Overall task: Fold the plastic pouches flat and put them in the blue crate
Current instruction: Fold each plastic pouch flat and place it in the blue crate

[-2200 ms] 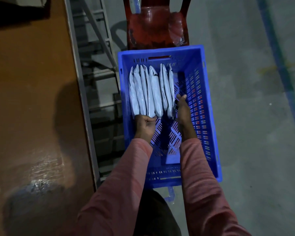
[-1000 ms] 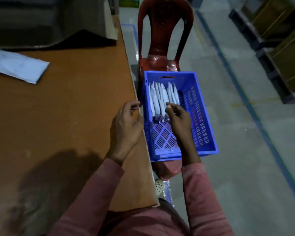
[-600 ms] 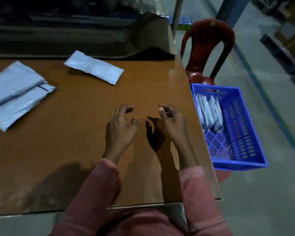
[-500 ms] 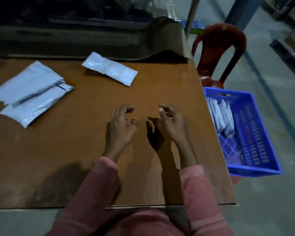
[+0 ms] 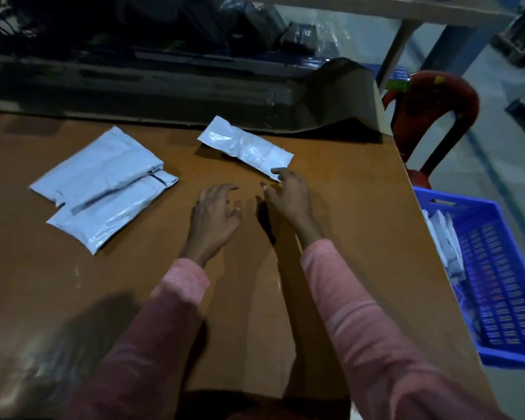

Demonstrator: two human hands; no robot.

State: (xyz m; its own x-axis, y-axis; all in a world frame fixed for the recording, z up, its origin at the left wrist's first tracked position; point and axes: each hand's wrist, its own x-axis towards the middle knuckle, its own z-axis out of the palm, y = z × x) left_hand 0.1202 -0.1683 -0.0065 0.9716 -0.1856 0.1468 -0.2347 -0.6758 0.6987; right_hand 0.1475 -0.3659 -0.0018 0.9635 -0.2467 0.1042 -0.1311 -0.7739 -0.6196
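On the tabletop (image 5: 361, 225) both hands are spread, each grip wide and holding nothing. The right hand (image 5: 288, 197) reaches a folded pouch (image 5: 246, 147); blur hides whether they touch. The left hand (image 5: 214, 218) is beside it. Two overlapping pouches (image 5: 103, 183) lie further left. The blue crate (image 5: 497, 292) is cut off at the frame edge, and the tabletop partly hides its stored pouches (image 5: 446, 241).

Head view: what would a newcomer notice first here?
The left hand and right hand spread open over the table, the right one's fingertips by the corner of a white pouch. Two larger pouches overlap at left; the blue crate beside the table's right edge holds folded pouches.
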